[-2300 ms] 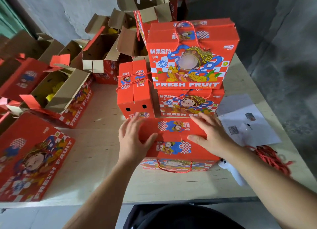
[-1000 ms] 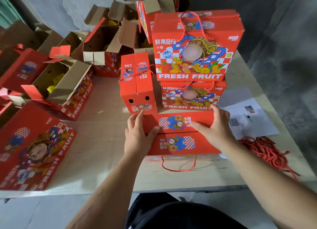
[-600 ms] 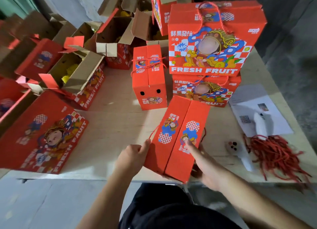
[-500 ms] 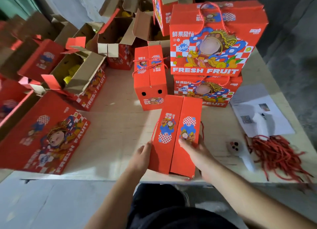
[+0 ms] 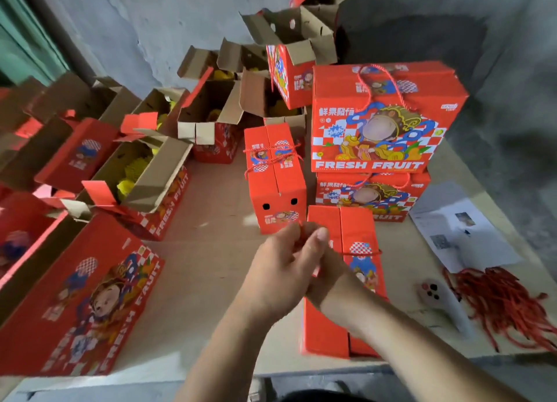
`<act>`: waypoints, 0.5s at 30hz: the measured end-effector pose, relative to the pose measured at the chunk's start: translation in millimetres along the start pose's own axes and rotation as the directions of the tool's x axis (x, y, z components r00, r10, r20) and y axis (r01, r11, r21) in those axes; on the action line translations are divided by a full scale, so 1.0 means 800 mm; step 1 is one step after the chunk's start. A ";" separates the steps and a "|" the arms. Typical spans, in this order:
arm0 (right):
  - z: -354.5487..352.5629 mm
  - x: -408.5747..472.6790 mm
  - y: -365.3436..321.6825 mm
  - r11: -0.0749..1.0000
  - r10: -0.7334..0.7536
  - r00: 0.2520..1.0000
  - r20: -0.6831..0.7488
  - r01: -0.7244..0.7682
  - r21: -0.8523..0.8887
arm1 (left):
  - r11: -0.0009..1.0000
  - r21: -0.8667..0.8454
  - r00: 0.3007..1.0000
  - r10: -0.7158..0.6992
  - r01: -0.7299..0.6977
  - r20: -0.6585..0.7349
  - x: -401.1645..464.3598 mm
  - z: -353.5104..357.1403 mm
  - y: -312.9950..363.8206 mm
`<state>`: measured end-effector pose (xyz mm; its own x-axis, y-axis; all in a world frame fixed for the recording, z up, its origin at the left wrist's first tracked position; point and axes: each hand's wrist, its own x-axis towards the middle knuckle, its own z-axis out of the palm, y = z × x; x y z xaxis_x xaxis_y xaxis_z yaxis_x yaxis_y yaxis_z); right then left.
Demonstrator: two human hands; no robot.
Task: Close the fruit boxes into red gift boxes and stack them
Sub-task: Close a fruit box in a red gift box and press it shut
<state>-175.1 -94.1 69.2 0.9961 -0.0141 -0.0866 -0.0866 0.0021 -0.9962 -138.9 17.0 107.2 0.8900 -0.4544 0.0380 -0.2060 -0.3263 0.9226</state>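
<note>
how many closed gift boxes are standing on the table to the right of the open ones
4: two stacked at the back right, top box on bottom box; one upright box left of that stack; one nearest box under both hands. Others may be hidden behind the stack.

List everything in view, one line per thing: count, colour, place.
near box: 1, red, closed, table's near edge, under the hands.
stacked boxes: 2, red, closed, one on the other, far right of table.
upright box: 1, red, closed, cord on top, left of the stack.
flat box: 1, red, lying at near left.
open boxes: several, red outside and brown inside, yellow contents, left and back.
papers: white, right of table.
cords: a bundle, red, right edge.
white device: 1, beside the cords.
table: 1, pale wood.
left hand: fingers curled, above near box.
right hand: mostly hidden behind the left.
</note>
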 end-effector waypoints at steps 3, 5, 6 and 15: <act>0.013 0.018 -0.014 0.993 0.112 0.978 -0.177 -0.115 -0.007 | 0.901 0.372 0.968 0.251 -0.224 -0.025 0.002 -0.059 0.002; 0.015 0.026 -0.034 0.993 0.116 0.954 -0.275 -0.105 0.057 | 0.946 0.256 0.934 0.261 -0.197 -0.245 0.008 -0.101 -0.002; 0.013 0.029 -0.046 0.995 0.094 0.944 -0.317 -0.082 0.051 | 0.973 0.154 0.920 0.216 -0.174 -0.328 0.012 -0.118 -0.008; 0.047 0.095 -0.204 0.977 -0.209 0.932 -0.295 0.189 -0.096 | 0.965 -0.263 0.923 0.113 -0.014 0.367 -0.017 -0.147 -0.070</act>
<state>-84.4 -57.8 225.5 0.9424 -0.3091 0.1276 0.1024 -0.0965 -0.9901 -91.9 138.6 100.1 0.6492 -0.7606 -0.0015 -0.1039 -0.0906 0.9904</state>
